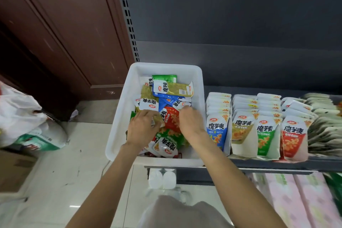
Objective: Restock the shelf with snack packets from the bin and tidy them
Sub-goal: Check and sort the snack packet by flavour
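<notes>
A white plastic bin point(118, 135) sits at the left end of the shelf point(314, 163), heaped with loose snack packets point(166, 90) in blue, olive, green and red. Both my hands are down inside it. My left hand point(142, 127) has its fingers curled round an olive packet point(157, 119) in the middle of the pile. My right hand point(190, 122) lies knuckles up on a red packet point(171, 118), fingers bent into the heap; what they hold is hidden. To the right, packets stand in rows on the shelf: blue point(216, 131), olive point(242, 131), green point(265, 135), red point(294, 137).
Further right lie rows of pale packets point(323, 131). Pink packages point(288, 200) fill the shelf below. A brown wooden door point(64, 33) and white sacks point(24, 116) stand on the tiled floor at left. The dark back panel rises behind the bin.
</notes>
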`<state>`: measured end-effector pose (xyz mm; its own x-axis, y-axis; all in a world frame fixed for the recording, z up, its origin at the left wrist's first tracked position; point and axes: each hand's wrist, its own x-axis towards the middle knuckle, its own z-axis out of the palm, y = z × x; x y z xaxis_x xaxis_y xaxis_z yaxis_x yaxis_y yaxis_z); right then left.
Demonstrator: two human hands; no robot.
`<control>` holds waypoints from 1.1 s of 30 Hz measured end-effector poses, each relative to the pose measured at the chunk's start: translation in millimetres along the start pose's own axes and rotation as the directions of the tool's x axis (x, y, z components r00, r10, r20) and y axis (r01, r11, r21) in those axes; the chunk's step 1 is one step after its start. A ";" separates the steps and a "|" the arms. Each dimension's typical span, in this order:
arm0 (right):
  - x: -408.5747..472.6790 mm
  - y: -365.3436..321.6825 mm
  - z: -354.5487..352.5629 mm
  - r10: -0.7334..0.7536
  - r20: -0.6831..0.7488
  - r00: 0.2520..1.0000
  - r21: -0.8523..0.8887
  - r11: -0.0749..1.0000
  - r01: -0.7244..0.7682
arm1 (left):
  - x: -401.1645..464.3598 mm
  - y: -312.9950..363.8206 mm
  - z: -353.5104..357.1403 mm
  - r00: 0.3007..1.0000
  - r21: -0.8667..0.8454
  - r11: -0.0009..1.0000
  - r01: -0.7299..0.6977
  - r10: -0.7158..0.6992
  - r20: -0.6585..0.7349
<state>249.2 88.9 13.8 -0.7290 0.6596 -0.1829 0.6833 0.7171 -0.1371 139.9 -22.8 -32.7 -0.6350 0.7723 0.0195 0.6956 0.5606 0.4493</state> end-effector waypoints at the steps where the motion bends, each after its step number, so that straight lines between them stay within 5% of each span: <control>1: -6.1 6.7 -13.2 0.021 -0.048 0.999 0.072 0.997 -0.017 | -2.9 7.3 -4.7 0.999 -0.158 0.987 0.032 -0.037 -0.029; 2: -11.9 14.4 -23.8 0.046 -0.094 0.995 0.187 0.982 -0.027 | -5.8 16.4 -10.9 0.996 -0.351 0.933 0.086 -0.090 0.003; 4: -23.7 30.1 -37.8 0.096 -0.109 0.989 0.555 0.831 -0.020 | -13.5 39.4 -26.3 0.970 -0.715 0.658 0.237 -0.121 0.210; 6: -35.5 41.6 -42.0 0.133 -0.037 0.990 0.888 0.459 -0.029 | -21.7 56.0 -34.1 0.947 -0.830 0.469 0.301 -0.048 0.316; 8: -43.1 50.6 -40.0 0.144 0.033 0.989 0.972 0.228 -0.065 | -26.1 66.3 -36.5 0.960 -0.842 0.486 0.234 0.020 0.278; 13: -58.8 67.6 -40.0 0.229 0.030 0.973 1.000 -0.014 -0.028 | -25.4 83.5 -33.5 0.969 -0.802 0.592 0.079 0.144 0.202; 23: -118.9 158.4 -75.4 0.368 -0.313 0.875 0.935 0.281 0.217 | -7.1 164.7 20.7 0.915 -0.655 0.707 -0.265 0.398 0.060; 33: -88.0 202.4 -28.8 0.378 -0.244 0.893 0.907 0.416 0.072 | 6.3 183.2 60.1 0.874 -0.315 0.838 -0.446 0.483 0.048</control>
<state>450.5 182.5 30.1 -0.4024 0.9152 0.0227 0.2683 0.1416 -0.9529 283.5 102.7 -4.0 -0.2030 0.9603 0.1911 0.7598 0.0314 0.6494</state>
